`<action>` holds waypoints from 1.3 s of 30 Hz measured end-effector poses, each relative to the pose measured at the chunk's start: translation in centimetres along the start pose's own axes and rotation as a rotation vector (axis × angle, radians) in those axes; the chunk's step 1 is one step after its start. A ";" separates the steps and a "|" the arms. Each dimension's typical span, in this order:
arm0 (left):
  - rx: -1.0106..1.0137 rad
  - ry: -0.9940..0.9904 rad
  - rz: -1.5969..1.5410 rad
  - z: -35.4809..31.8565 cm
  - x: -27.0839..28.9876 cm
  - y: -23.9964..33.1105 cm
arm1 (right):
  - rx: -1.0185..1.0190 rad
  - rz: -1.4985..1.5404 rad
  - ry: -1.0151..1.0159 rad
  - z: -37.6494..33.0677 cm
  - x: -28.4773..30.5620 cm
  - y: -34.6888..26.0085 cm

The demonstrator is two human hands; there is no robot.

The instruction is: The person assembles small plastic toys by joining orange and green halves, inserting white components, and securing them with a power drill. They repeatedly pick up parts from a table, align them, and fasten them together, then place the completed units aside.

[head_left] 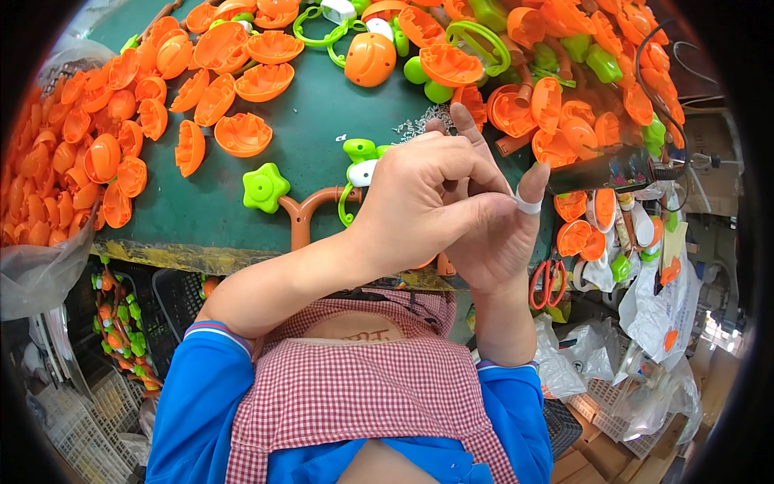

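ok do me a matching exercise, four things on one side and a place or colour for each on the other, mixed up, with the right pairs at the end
Things
1. white band
2. star
3. scissors
4. apron

Places and colours
A. red and white checks
B. on the table, by the brown forked tube
C. red handles
D. round the right thumb

Right pairs: 1-D, 2-B, 3-C, 4-A
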State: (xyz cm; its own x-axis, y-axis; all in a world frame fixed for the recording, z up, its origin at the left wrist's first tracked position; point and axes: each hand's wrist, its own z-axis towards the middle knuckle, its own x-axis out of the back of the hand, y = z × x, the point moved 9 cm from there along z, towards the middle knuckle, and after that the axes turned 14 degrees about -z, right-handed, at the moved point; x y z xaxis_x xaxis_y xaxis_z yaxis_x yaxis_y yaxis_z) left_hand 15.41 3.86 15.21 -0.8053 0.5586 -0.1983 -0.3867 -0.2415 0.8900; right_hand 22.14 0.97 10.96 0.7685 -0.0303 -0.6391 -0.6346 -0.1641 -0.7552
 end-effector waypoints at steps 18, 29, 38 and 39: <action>0.688 -0.217 -0.517 -5.8 -0.4 -1.5 | 2.092 -1.461 0.164 -11.1 -3.6 -5.3; 0.073 -0.330 0.048 -4.2 -0.7 2.4 | 1.814 -1.661 0.049 -9.3 -4.5 -5.7; -0.020 -0.260 0.417 -6.7 2.5 0.8 | 0.562 -1.355 0.051 -3.6 2.0 -1.3; 0.006 -0.157 0.492 -6.7 4.5 1.2 | 0.584 -1.404 0.184 -4.5 4.1 -1.2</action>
State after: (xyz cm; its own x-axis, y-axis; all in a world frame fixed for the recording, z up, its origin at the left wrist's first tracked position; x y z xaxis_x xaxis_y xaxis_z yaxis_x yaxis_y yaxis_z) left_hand 8.36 0.81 12.62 -0.8139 0.4924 0.3084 0.0245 -0.5013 0.8649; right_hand 26.42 -3.41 9.96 0.7278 -0.3118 0.6108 0.6819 0.2337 -0.6931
